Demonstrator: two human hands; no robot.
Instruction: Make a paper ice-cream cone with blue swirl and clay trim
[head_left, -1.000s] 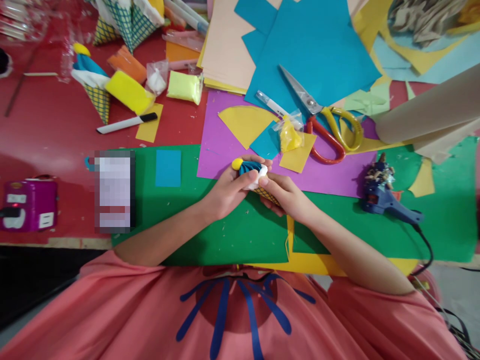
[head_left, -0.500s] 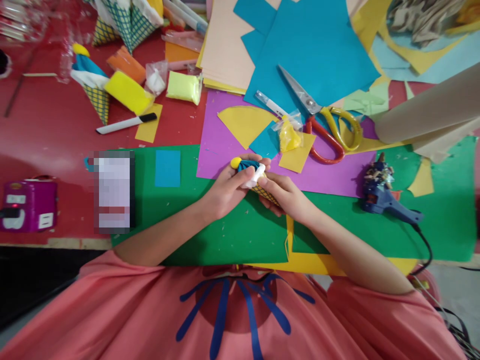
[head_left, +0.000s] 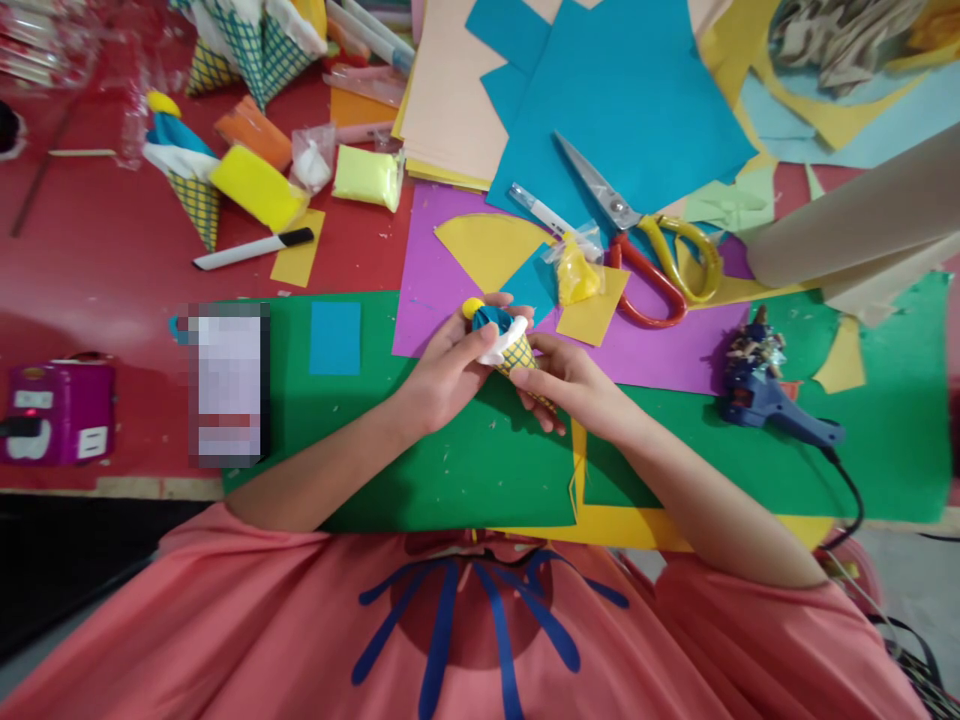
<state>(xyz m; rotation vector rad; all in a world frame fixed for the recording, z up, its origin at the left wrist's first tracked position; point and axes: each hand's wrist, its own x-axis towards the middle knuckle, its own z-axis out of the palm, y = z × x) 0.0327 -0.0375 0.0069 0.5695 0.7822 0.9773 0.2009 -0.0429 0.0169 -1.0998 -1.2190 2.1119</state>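
Observation:
Between both hands is a small craft ice cream cone (head_left: 517, 353). Its yellow cone has a dark grid, with a white rim, blue swirled top and yellow ball. My left hand (head_left: 448, 372) is closed around the top, thumb by the white rim. Lower down, my right hand (head_left: 568, 385) pinches the cone part, its thumb on the grid and fingers beneath. The cone tilts, with its ball toward the upper left and its tip toward the lower right, partly behind my right fingers. A similar finished-looking cone (head_left: 191, 180) lies at the upper left.
Scissors (head_left: 626, 225) lie open-bladed beyond my hands, beside a yellow clay packet (head_left: 579, 275). A blue glue gun (head_left: 776, 395) rests at right with its cord trailing down. A phone (head_left: 229, 385) and purple box (head_left: 60, 410) sit left. A pale paper roll (head_left: 855, 205) stands right.
My right thumb has slid from the white rim down onto the cone's grid, uncovering more of the rim. The cone has turned slightly in my hands.

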